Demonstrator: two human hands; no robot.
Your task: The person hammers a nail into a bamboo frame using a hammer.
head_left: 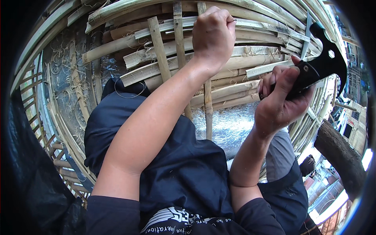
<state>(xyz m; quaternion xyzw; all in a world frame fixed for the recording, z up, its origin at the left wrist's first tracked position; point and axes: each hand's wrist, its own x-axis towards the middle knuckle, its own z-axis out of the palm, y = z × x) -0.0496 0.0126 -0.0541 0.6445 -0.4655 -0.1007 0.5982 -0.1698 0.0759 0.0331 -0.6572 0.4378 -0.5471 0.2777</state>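
Head view: dark shirt (184, 172) fills the foreground. Left hand (213, 33), fingers closed in a fist around an upright bamboo slat (179, 39) of the bamboo lattice (243, 58). Right hand (280, 100), fingers clamped on a black hatchet (327, 62), beside the lattice's right edge.

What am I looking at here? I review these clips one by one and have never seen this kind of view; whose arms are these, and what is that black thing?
One wide fisheye camera sits on a person's head and looks down, so edges bend. The two bare forearms are that person's own. The left hand is closed in a fist around a thin upright bamboo strip. The right hand grips a black hatchet by its handle. Beyond the hands lie split bamboo slats and curled shavings. A log stands at right.
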